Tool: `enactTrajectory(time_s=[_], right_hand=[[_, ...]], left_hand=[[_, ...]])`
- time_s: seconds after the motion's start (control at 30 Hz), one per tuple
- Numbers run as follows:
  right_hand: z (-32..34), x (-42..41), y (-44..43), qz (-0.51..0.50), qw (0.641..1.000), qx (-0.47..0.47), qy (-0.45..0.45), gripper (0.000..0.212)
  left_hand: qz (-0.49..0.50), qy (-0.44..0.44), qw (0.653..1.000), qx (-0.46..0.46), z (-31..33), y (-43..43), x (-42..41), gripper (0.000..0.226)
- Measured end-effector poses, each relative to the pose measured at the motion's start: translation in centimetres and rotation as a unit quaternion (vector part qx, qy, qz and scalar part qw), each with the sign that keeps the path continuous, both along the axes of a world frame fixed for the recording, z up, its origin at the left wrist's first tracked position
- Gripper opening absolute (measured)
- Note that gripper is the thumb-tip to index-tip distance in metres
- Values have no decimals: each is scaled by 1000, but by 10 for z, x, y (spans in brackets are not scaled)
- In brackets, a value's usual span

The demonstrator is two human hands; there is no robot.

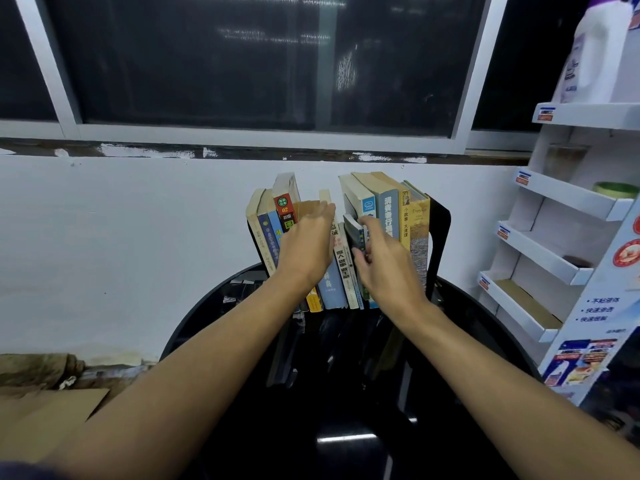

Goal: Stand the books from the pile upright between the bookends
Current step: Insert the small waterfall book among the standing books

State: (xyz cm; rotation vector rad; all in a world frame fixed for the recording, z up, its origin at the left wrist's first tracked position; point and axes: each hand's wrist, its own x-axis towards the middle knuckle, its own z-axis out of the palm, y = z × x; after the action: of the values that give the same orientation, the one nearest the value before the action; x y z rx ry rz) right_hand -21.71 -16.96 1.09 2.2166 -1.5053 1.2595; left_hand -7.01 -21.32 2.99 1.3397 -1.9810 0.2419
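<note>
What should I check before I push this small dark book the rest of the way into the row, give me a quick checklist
1. Gap open for the book: ok, the left hand leans the left group of books aside.
2. Hold on the small dark book: ok, the right hand has its fingers on it.
3. Book upright: not ok, it sits tilted and lower than its neighbours.
4. Right bookend bracing the right group: ok, it stands against the outermost book.
5. Left bookend: cannot tell, mostly hidden behind the books.
6. Pile used up: cannot tell, no loose books show on the black table.
</note>
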Motion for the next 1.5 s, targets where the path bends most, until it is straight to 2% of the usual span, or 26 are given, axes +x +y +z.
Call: enactTrajectory(time_s=[0.2, 0.43, 0.6, 0.8, 1.23, 1.5], right_hand=[[-20, -6, -6, 22, 999, -36, 10, 37], [-35, -17, -12, 42, 998, -41, 16, 45], [-35, -27, -17, 50, 998, -33, 34, 43], [-39, -28, -15, 24, 997, -46, 57, 43], [-35, -21, -25, 20, 998, -34, 43, 42], [-33, -20, -25, -36, 997, -23, 65, 35]], left_hand=[[2, -2, 1000, -1, 1, 2, 0, 40], [9, -3, 1000, 6, 3, 4, -1, 43], [3, 1, 1000, 5, 4, 5, -1, 44], [-2, 7, 1000, 14, 6, 7, -1, 44], [8, 6, 1000, 11, 7, 6, -4, 44], [6, 12, 1000, 15, 9, 11, -4, 45]])
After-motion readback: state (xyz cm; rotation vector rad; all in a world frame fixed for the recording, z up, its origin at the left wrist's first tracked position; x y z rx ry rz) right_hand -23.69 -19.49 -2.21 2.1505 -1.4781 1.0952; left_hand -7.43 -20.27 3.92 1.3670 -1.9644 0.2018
